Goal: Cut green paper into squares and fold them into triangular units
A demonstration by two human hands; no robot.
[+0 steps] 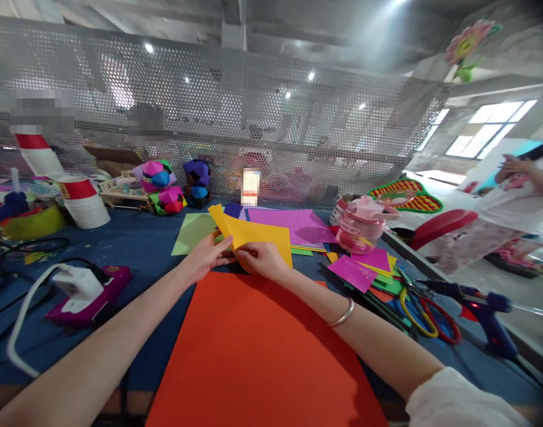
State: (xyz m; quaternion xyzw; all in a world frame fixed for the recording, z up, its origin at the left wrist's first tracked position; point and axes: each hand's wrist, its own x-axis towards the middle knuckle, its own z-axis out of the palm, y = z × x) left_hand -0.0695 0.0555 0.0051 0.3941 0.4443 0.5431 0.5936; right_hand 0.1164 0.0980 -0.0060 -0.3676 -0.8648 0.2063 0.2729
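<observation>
Both hands meet at a yellow-orange paper (271, 237), whose left part is raised and bent. My left hand (213, 252) grips its left edge between thumb and fingers. My right hand (260, 260) is closed on the paper's lower edge, just right of the left hand; its fingertips are partly hidden. A large red-orange sheet (262, 350) lies on the blue table below both hands. Behind the yellow paper are a light green sheet (191, 233) on the left and a purple stack (300, 227) on the right.
Right: a pink jar (361, 224), small coloured papers (351, 273), scissors (456, 332) and a blue glue gun (485, 308). Left: a power strip (93, 296) with cables, stacked paper cups (89, 207) and folded paper shapes (169, 198). A person (516, 184) stands at far right.
</observation>
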